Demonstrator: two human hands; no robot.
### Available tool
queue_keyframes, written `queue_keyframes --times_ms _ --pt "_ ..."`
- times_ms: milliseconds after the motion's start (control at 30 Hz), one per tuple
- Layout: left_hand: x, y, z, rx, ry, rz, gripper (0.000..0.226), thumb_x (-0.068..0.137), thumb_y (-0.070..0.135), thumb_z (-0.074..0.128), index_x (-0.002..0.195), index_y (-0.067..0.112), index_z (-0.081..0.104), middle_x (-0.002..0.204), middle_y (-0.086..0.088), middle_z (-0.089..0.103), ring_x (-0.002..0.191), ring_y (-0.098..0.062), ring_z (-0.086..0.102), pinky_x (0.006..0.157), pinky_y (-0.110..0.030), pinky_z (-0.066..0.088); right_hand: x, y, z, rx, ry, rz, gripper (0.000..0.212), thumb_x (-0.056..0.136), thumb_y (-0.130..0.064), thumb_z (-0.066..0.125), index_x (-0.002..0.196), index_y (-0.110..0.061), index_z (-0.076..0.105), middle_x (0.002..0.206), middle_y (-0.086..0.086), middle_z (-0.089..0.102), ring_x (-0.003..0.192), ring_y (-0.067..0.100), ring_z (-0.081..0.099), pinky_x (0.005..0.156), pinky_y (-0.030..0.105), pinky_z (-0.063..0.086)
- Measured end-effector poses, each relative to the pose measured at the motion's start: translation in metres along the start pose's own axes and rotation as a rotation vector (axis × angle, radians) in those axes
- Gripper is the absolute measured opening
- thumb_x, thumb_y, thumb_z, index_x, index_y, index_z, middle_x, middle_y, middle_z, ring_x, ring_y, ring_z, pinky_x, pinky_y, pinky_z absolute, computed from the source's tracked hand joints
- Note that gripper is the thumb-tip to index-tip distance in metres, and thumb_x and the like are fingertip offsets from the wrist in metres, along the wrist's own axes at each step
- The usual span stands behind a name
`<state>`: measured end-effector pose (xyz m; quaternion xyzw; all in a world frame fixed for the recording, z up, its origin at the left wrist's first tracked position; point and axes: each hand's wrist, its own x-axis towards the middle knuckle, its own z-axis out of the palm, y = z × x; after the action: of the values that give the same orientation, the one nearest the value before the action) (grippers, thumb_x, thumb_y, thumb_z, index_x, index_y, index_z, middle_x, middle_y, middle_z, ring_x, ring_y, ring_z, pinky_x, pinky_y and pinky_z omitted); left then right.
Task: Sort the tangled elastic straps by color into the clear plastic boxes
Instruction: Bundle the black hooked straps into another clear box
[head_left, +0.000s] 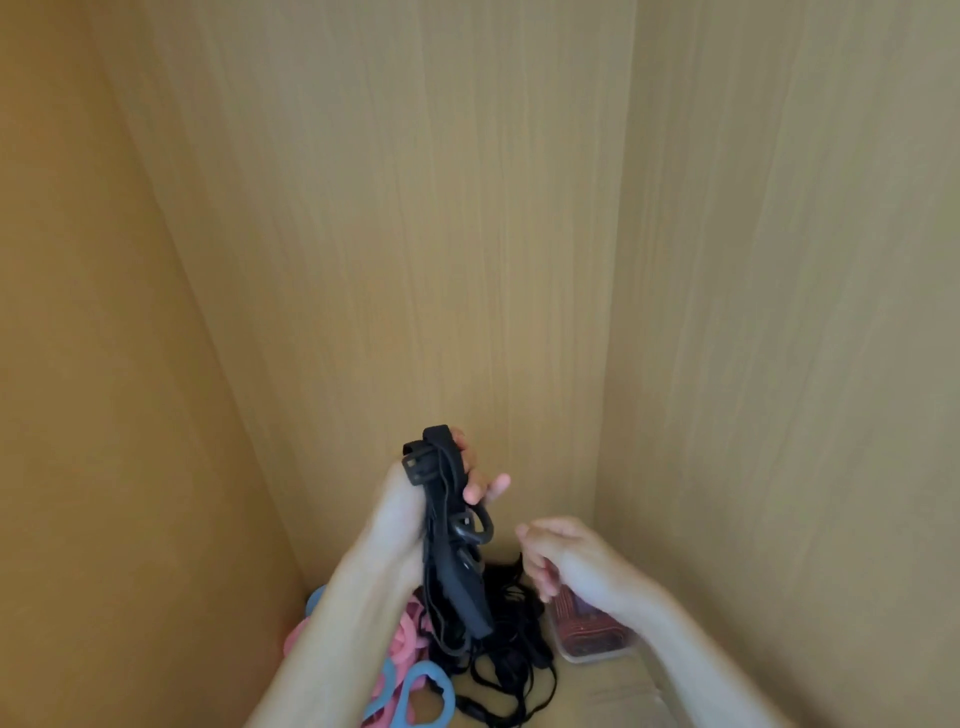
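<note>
Pink loops and blue loops lie at the lower left, partly hidden behind the left forearm. A loose black tangle sits between them and a clear plastic box of red straps at the lower right. Just below centre, the left hand has its grip clenched round a bundle of black straps, which hangs down to the tangle. The right hand is blurred with curled fingers, just right of the bundle and over the box; whether its grip holds anything is unclear. Everything rests on a wooden surface between wood-grain panels.
</note>
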<state>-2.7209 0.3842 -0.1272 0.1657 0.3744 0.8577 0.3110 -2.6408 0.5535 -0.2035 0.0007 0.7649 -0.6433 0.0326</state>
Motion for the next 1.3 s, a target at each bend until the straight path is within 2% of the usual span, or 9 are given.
queue_keyframes --times_ms 100,267,367,467,634,767,967,1167,1301 --pt "-0.002 -0.01 -0.001 0.164 0.16 0.081 0.043 0.101 0.007 0.036 0.067 0.014 0.061 0.055 -0.004 0.05 0.047 -0.019 0.06 0.076 -0.037 0.053 -0.004 -0.001 0.007 0.178 -0.114 -0.019 0.033 0.09 -0.029 0.053 0.109 -0.003 0.062 0.103 0.011 0.067 0.093 0.024 0.064 0.089 0.043 0.052" --pt "0.008 -0.021 0.001 0.335 0.388 0.171 0.023 0.097 -0.004 0.033 0.085 0.009 0.048 0.061 -0.016 0.051 0.072 -0.036 0.073 0.042 -0.028 0.046 -0.011 -0.003 0.032 0.483 -0.348 -0.005 0.067 0.097 -0.064 0.044 0.149 -0.022 0.045 0.144 0.008 0.057 0.137 0.031 0.051 0.112 0.055 0.04" --pt "0.009 -0.03 0.003 0.358 0.396 0.236 0.024 0.091 -0.009 0.035 0.085 0.008 0.05 0.062 -0.015 0.055 0.069 -0.033 0.073 0.049 -0.031 0.054 -0.009 -0.007 0.055 0.497 -0.229 0.04 0.065 0.078 -0.065 0.074 0.12 -0.016 0.065 0.109 0.006 0.072 0.106 0.027 0.068 0.097 0.042 0.053" --pt "0.01 -0.036 0.0 0.321 0.419 0.218 0.022 0.096 -0.002 0.037 0.088 0.01 0.053 0.068 -0.017 0.064 0.079 -0.034 0.076 0.055 -0.033 0.056 -0.008 0.001 0.07 0.592 -0.137 0.022 0.049 0.069 -0.057 0.086 0.084 -0.016 0.062 0.071 0.002 0.053 0.061 0.018 0.051 0.069 0.033 0.051" --pt "0.012 -0.036 0.002 -0.146 0.244 0.068 0.049 0.101 0.007 0.045 0.057 0.009 0.068 0.061 -0.008 0.066 0.066 -0.025 0.073 0.092 -0.046 0.054 -0.007 0.003 0.058 0.434 -0.288 -0.061 0.036 0.09 -0.053 0.069 0.065 -0.03 0.055 0.057 -0.007 0.037 0.049 0.009 0.034 0.06 0.028 0.043" --pt "0.002 -0.033 0.001 -0.2 0.148 -0.066 0.037 0.09 0.013 0.054 0.058 0.008 0.072 0.069 -0.011 0.07 0.066 -0.027 0.074 0.072 -0.04 0.062 -0.005 -0.003 0.028 0.182 -0.279 -0.041 0.026 0.095 -0.039 0.068 0.07 -0.036 0.06 0.056 -0.005 0.039 0.05 0.014 0.037 0.062 0.031 0.045" --pt "0.002 -0.046 0.003 0.043 0.317 -0.205 0.032 0.103 0.012 0.032 0.094 0.005 0.062 0.076 -0.013 0.069 0.07 -0.027 0.065 0.068 -0.039 0.051 -0.001 -0.009 -0.002 -0.261 -0.17 -0.101 0.024 0.092 -0.035 0.072 0.071 -0.039 0.062 0.063 -0.021 0.057 0.062 0.0 0.053 0.069 0.02 0.042" --pt "-0.004 -0.051 -0.015 0.648 0.07 -0.117 0.043 0.091 -0.012 0.028 0.098 0.011 0.064 0.072 -0.001 0.064 0.063 -0.013 0.059 0.058 -0.025 0.049 -0.002 0.0 -0.015 -0.441 -0.09 0.031 0.039 0.089 -0.009 0.061 0.075 -0.045 0.07 0.067 -0.012 0.065 0.064 0.013 0.053 0.065 0.035 0.043" --pt "-0.002 -0.055 -0.017 0.881 0.022 -0.084 0.04 0.086 -0.014 0.03 0.089 0.011 0.061 0.068 0.004 0.062 0.061 -0.006 0.056 0.056 -0.018 0.046 -0.011 -0.009 -0.013 -0.336 -0.157 0.093 0.039 0.079 -0.014 0.051 0.067 -0.048 0.066 0.058 -0.014 0.057 0.057 0.006 0.049 0.064 0.032 0.038"
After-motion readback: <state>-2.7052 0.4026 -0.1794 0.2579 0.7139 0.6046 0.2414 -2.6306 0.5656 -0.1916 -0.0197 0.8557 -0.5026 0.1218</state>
